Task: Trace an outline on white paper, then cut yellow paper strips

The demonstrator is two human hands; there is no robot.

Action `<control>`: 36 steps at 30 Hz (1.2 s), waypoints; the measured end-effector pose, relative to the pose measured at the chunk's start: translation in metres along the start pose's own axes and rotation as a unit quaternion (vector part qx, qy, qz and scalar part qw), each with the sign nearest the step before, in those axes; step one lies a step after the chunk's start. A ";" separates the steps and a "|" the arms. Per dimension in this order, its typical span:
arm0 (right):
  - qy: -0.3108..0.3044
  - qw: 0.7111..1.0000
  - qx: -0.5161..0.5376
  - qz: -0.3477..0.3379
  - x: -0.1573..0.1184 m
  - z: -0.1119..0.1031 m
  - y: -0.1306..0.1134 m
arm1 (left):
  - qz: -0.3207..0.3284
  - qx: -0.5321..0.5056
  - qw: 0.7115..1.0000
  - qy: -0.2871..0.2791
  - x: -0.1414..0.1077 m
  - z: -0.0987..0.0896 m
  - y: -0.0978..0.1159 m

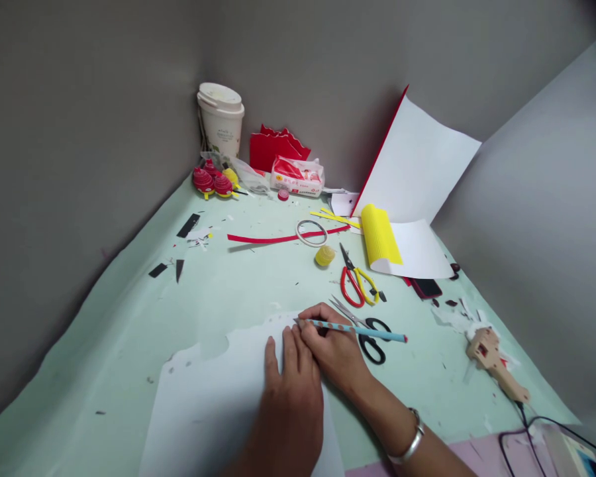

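Note:
A sheet of white paper [203,411] with a ragged, cut upper edge lies on the table in front of me. My left hand [293,391] rests flat on it, fingers stretched towards that edge. Close beside it, my right hand [335,348] is closed round a light blue pencil [372,332] with brown spots, its point at the paper's upper right edge. A silver bangle circles the right wrist. Just beyond that hand lie black-handled scissors [372,338], partly behind the pencil. Further back are scissors with red and yellow handles [358,285].
A tape ring [311,233] lies over a red strip [258,239]. Yellow corrugated paper [380,238] and a tall white sheet [412,165] stand at the right, near a glue gun [496,364] with a cord. At the back are a lidded cup [222,122] and a tissue pack [297,177].

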State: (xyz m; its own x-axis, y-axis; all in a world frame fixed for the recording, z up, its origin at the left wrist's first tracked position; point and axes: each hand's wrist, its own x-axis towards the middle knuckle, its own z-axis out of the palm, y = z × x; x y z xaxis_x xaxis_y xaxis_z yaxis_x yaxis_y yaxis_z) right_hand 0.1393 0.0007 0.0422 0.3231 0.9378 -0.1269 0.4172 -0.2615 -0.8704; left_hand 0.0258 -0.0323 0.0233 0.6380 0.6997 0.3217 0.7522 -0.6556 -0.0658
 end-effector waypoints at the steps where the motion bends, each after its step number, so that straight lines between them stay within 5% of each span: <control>1: -0.001 1.000 0.000 -0.001 0.000 0.000 0.000 | 0.000 0.000 1.000 -0.002 0.000 0.000 0.000; 31: 0.049 0.997 0.058 -0.010 0.000 -0.008 -0.005 | 0.000 0.008 1.000 0.002 0.001 -0.002 -0.002; 36: 0.018 0.998 0.060 -0.013 0.006 -0.009 0.000 | 0.000 0.014 1.000 0.004 0.002 -0.002 -0.003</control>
State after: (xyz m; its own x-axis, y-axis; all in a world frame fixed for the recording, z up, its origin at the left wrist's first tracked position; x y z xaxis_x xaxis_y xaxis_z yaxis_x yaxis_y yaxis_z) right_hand 0.1489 0.0039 0.0461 0.3443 0.9348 -0.0875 0.3216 -0.2050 -0.9244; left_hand 0.0247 -0.0296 0.0265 0.6364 0.6977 0.3289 0.7569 -0.6470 -0.0920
